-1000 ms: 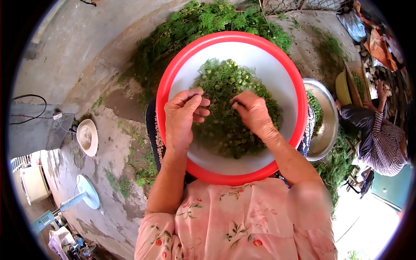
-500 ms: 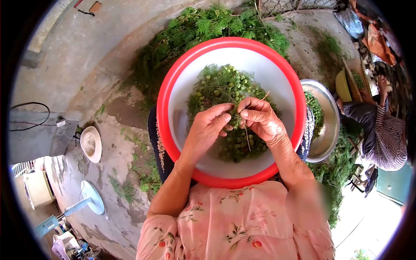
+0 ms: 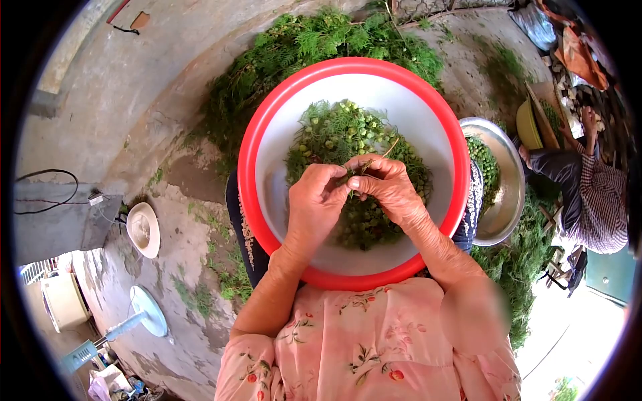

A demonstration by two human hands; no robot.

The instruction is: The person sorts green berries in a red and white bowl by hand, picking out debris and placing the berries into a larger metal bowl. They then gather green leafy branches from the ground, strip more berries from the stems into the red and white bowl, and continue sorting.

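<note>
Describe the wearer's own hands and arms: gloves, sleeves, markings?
Left hand and right hand: ungloved, no watch or bracelet visible at either wrist. Left forearm and right forearm: bare. Left sleeve: short, loose, pink, with small red flowers and green leaves. Right sleeve: same pink, its edge hidden by a blurred patch.
</note>
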